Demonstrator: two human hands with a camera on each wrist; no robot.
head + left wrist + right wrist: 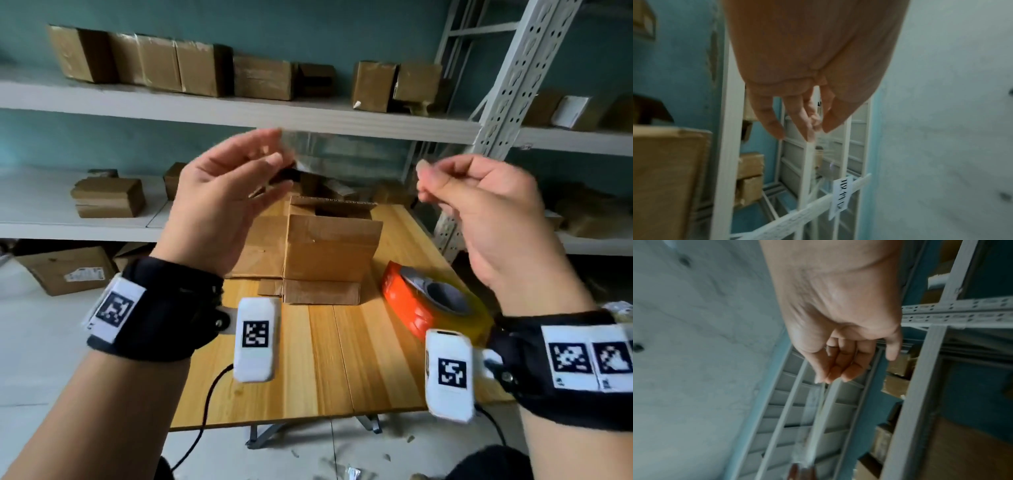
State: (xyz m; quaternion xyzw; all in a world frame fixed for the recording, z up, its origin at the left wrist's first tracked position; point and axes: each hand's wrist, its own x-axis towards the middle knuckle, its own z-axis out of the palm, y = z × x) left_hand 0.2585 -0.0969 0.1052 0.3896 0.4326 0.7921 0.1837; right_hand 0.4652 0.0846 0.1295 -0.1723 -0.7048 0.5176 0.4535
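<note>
- The left grip (226, 198) is raised in front of the chest, palm turned inward. Its thumb and forefinger pinch one end of a strip of clear tape (349, 150), and the other fingers are stretched out loosely.
- The right grip (486, 212) is at about the same height, with its fingers curled in. The thumb and fingertips are clamped on the other end of the strip.
- The strip of clear tape hangs in the air between the two grips, pulled out roughly level. It is above the cardboard box (329, 246) and well clear of it.
- In the left wrist view, the tape runs away from the fingertips of the left grip (813, 56) as a thin, shiny band (819, 146).
- In the right wrist view, the tape leaves the pinched fingertips of the right grip (838, 313) and stretches downward (812, 402). Both wrist views are blurred.
- The cardboard box stands on the wooden bench (325, 359) with its top flaps open. A flat piece of cardboard (260, 246) lies against its left side.
- A roll of tape in an orange holder (431, 305) lies on the bench to the right of the box, below the right grip.
- Behind the bench, white shelves (239, 109) carry rows of small cardboard boxes.
</note>
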